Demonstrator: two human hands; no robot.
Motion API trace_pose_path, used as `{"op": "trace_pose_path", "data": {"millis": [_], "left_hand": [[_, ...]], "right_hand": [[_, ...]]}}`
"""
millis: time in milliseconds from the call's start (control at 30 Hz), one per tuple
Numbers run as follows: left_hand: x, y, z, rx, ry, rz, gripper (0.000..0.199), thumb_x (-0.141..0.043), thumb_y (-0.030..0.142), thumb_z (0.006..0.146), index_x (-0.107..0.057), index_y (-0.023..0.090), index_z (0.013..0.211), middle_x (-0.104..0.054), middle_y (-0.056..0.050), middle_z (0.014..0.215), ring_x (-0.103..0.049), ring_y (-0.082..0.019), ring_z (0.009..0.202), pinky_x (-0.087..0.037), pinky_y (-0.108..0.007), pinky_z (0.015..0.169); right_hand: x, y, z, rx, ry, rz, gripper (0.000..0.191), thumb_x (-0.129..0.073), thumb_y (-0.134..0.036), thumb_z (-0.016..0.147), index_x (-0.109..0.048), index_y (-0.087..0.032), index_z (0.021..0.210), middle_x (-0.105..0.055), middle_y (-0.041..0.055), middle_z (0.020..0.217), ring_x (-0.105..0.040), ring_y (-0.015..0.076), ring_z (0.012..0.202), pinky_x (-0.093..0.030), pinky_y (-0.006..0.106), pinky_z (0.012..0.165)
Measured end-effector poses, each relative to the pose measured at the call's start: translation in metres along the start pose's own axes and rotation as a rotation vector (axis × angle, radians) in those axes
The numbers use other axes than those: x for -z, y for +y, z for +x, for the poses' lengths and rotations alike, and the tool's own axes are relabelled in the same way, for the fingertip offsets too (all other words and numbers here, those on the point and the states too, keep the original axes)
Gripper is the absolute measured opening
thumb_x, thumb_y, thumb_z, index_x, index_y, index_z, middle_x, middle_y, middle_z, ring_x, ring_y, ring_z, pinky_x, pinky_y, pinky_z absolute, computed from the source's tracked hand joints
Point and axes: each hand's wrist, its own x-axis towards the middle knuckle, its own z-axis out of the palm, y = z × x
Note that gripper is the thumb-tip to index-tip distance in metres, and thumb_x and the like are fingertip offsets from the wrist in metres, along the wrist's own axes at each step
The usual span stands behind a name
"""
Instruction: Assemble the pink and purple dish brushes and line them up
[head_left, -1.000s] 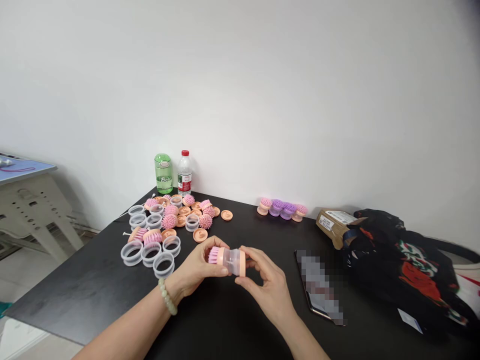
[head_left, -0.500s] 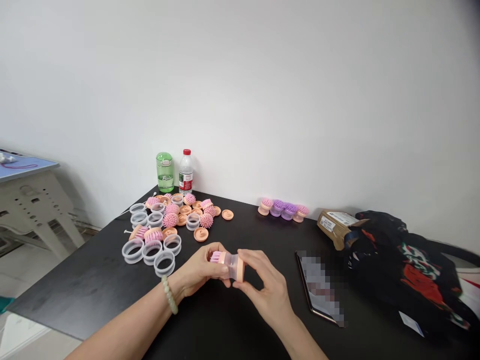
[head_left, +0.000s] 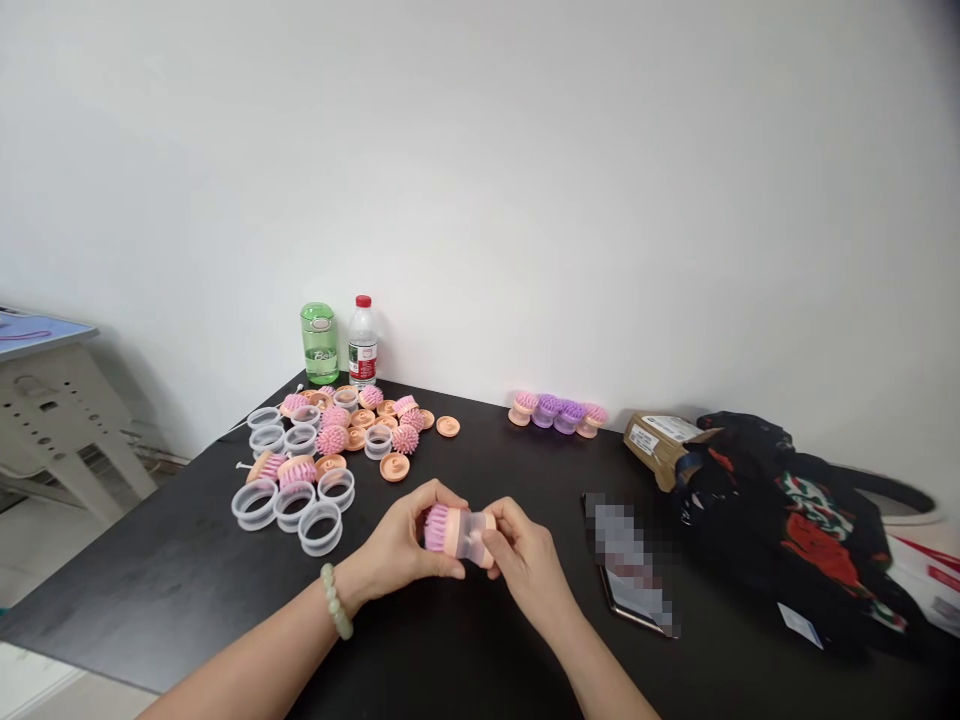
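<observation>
My left hand (head_left: pixel 396 542) and my right hand (head_left: pixel 529 562) together hold a small brush (head_left: pixel 457 532) above the black table. It has pink bristles, a peach base and a transparent plastic cylinder, with a peach cap at its far end. My left fingers wrap the bristle end, and my right fingertips pinch the cylinder and cap. Left of my hands lie several transparent rings (head_left: pixel 255 504), peach lids (head_left: pixel 394 467) and pink spiky heads (head_left: pixel 331 440). A jade-green bead bracelet (head_left: pixel 335 601) circles my left wrist.
Several assembled pink and purple brushes (head_left: pixel 557 411) stand at the back. Two bottles (head_left: pixel 320 345) stand in the far corner. On the right lie a phone (head_left: pixel 626 565) with a pixelated screen, a cardboard parcel (head_left: pixel 660 447) and a black patterned bag (head_left: pixel 772 520).
The brush has turned so its bristles face me more, and my hands have drawn closer together around it. The whole scene has shifted slightly left in view.
</observation>
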Motion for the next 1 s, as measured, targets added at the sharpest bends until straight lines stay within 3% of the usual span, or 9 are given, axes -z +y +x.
{"op": "trace_pose_path", "data": {"millis": [133,200,300,433,600,800,900,1000], "left_hand": [[0.002,0.002,0.002,-0.029,0.079,-0.041,0.047,-0.089,0.029,0.060,-0.065,0.021,0.100,-0.062,-0.003,0.100,-0.057,-0.020,0.087,-0.043,-0.030,0.076],[0.004,0.002,0.002,-0.062,0.093,-0.021,0.046,-0.088,0.027,0.060,-0.067,0.021,0.100,-0.062,-0.004,0.105,-0.057,-0.022,0.094,-0.044,-0.032,0.081],[0.005,0.000,0.003,-0.103,0.080,-0.001,0.043,-0.087,0.026,0.062,-0.068,0.022,0.099,-0.061,-0.005,0.106,-0.057,-0.023,0.095,-0.045,-0.033,0.082],[0.007,-0.002,0.002,-0.113,0.075,0.060,0.041,-0.087,0.027,0.062,-0.068,0.022,0.099,-0.061,-0.005,0.105,-0.059,-0.024,0.093,-0.046,-0.033,0.081],[0.008,0.003,0.004,-0.030,0.127,0.155,0.038,-0.086,0.029,0.062,-0.069,0.023,0.096,-0.064,-0.006,0.107,-0.060,-0.027,0.098,-0.047,-0.034,0.086],[0.006,-0.002,0.004,0.115,0.158,-0.020,0.049,-0.087,0.032,0.061,-0.067,0.026,0.105,-0.064,-0.005,0.113,-0.060,-0.027,0.103,-0.049,-0.032,0.086],[0.006,-0.005,0.003,0.206,0.207,-0.182,0.049,-0.082,0.038,0.069,-0.065,0.027,0.114,-0.065,-0.005,0.113,-0.060,-0.026,0.106,-0.049,-0.033,0.089],[0.009,-0.008,0.004,0.338,0.203,-0.274,0.042,-0.077,0.040,0.075,-0.067,0.025,0.112,-0.068,-0.007,0.111,-0.063,-0.028,0.105,-0.052,-0.038,0.090]], "right_hand": [[-0.001,0.004,0.000,0.048,-0.009,0.055,0.038,-0.052,-0.052,0.090,-0.057,-0.022,0.112,-0.067,0.0015,0.082,-0.061,0.0137,0.058,-0.052,0.026,0.056],[-0.001,0.004,0.000,0.050,-0.010,0.053,0.039,-0.054,-0.049,0.090,-0.056,-0.022,0.118,-0.067,0.0028,0.088,-0.063,0.0147,0.064,-0.054,0.027,0.060],[-0.004,0.002,0.002,0.040,-0.016,0.072,0.030,-0.057,-0.045,0.090,-0.061,-0.022,0.108,-0.065,0.0017,0.083,-0.064,0.0150,0.067,-0.054,0.027,0.061],[-0.011,-0.002,0.004,-0.037,0.004,0.166,0.022,-0.056,-0.041,0.088,-0.058,-0.020,0.093,-0.058,-0.0029,0.069,-0.059,0.0116,0.057,-0.052,0.022,0.051],[-0.021,-0.002,0.004,-0.041,0.070,0.166,0.016,-0.056,-0.034,0.088,-0.058,-0.021,0.097,-0.060,-0.0026,0.077,-0.059,0.0101,0.058,-0.052,0.020,0.050],[-0.021,-0.010,-0.005,0.203,0.234,-0.058,0.034,-0.064,-0.022,0.081,-0.057,-0.022,0.115,-0.063,0.0065,0.108,-0.062,0.0216,0.098,-0.055,0.034,0.083],[-0.017,-0.015,-0.009,0.365,0.266,-0.120,0.044,-0.065,-0.015,0.078,-0.053,-0.022,0.120,-0.058,0.0090,0.115,-0.057,0.0238,0.107,-0.051,0.041,0.094],[-0.014,-0.019,-0.010,0.485,0.282,-0.176,0.047,-0.062,-0.011,0.076,-0.051,-0.022,0.121,-0.057,0.0098,0.115,-0.054,0.0243,0.106,-0.052,0.042,0.094]]}}
